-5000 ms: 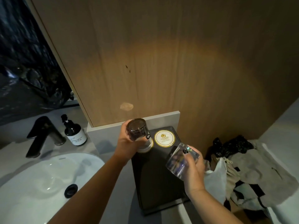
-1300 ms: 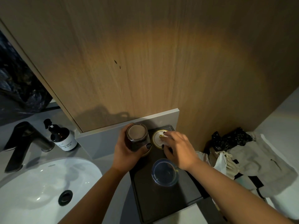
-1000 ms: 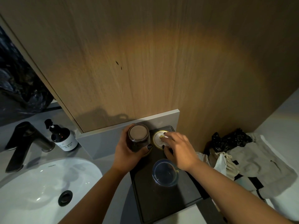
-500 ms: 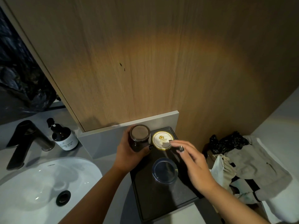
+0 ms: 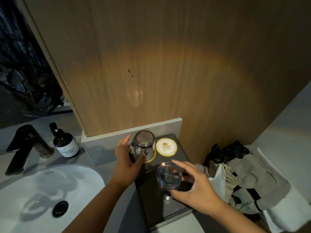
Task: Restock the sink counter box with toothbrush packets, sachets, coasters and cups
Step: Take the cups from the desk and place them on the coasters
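A dark tray-like box lies on the counter against the wood wall. At its back left a dark glass cup with a handle stands on a coaster, of which only a yellow edge shows. My left hand holds this cup, with the thumb across its front and the fingers loose behind it. A second round white and gold coaster lies bare at the back right. A clear cup stands upright mid-box, and my right hand curls around it from the right, thumb at its base.
A white sink basin with a black drain is at the left, with a black tap and a dark pump bottle behind it. A heap of grey cloth, white bags and a black bag lies right of the box.
My right hand left the bare coaster and came back and down around the clear cup. The fingers of my left hand loosened on the dark cup, which stays on its coaster.
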A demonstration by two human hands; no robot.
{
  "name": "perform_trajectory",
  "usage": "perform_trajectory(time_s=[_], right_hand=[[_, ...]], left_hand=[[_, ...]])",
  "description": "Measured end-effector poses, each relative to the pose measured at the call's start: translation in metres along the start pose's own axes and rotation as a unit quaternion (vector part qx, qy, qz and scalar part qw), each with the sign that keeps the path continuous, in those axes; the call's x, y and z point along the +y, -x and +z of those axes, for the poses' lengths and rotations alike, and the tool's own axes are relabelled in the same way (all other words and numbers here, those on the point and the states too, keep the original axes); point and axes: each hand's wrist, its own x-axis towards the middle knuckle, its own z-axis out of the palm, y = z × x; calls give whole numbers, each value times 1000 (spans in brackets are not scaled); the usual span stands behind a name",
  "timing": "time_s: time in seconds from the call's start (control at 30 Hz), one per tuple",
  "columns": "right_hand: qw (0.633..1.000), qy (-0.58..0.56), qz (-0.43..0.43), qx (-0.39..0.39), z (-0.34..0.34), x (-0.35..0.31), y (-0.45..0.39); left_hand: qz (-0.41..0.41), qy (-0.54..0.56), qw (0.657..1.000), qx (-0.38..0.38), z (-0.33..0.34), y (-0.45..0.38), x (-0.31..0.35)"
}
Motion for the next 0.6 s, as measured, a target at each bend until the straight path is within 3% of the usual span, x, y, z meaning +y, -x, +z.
perform_trajectory(time_s=[0.13, 0.2, 0.37, 0.5, 0.6], right_hand=[[998, -48, -2, 45, -15, -8, -5], [995, -66, 4, 80, -29, -15, -16], [987, -34, -4, 158, -53, -20, -60], [985, 20, -10, 169, -52, -17, -90], [986, 40, -8, 159, -42, -11, -105]], left_hand=[[25, -59, 985, 163, 2, 22, 16], [45, -65, 980, 184, 11, 34, 25], [167, -151, 974, 2, 40, 47, 20], [170, -294, 933, -120, 50, 39, 24], [190, -353, 903, -154, 51, 37, 31]])
